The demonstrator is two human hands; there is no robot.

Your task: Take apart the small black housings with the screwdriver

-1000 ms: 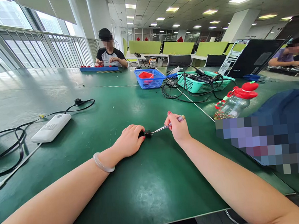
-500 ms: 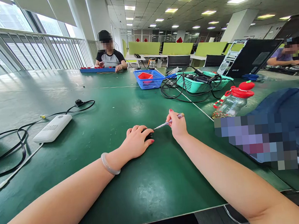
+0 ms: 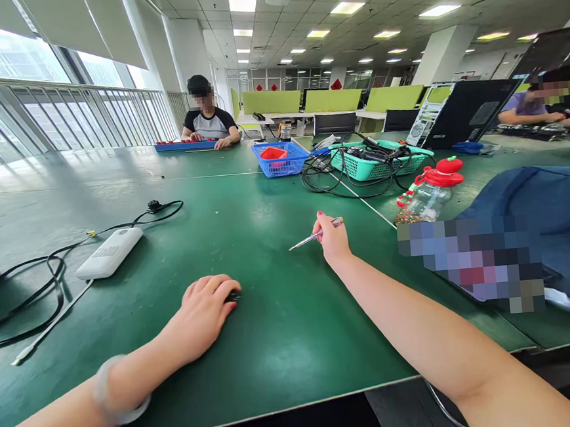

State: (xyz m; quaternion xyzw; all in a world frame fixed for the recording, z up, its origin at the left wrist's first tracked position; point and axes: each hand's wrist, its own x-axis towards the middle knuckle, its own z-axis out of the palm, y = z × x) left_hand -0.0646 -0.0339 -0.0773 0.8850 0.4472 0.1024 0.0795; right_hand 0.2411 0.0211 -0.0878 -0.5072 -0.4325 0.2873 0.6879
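Observation:
My right hand [image 3: 333, 237] grips a slim screwdriver [image 3: 311, 239] with a clear handle, its metal tip pointing left just over the green tabletop [image 3: 284, 325]. To the left and nearer to me, my left hand [image 3: 208, 311] curls palm down on the table. A small black object [image 3: 233, 296] is held under its fingers; most of it is covered, so its kind does not show. The screwdriver tip and the black object are well apart. A pale bangle [image 3: 104, 392] circles my left wrist.
A white power bank [image 3: 110, 253] and black cables lie left. Farther off stand a blue basket [image 3: 281, 166], a green basket [image 3: 360, 168] full of cables and a red-lidded jar [image 3: 429, 195]. A dark blue bag [image 3: 562, 224] sits right. Two people work across the table.
My left hand has slid left and toward me with the black object, away from the screwdriver tip. My right hand still holds the screwdriver in nearly the same spot. The view has shifted slightly.

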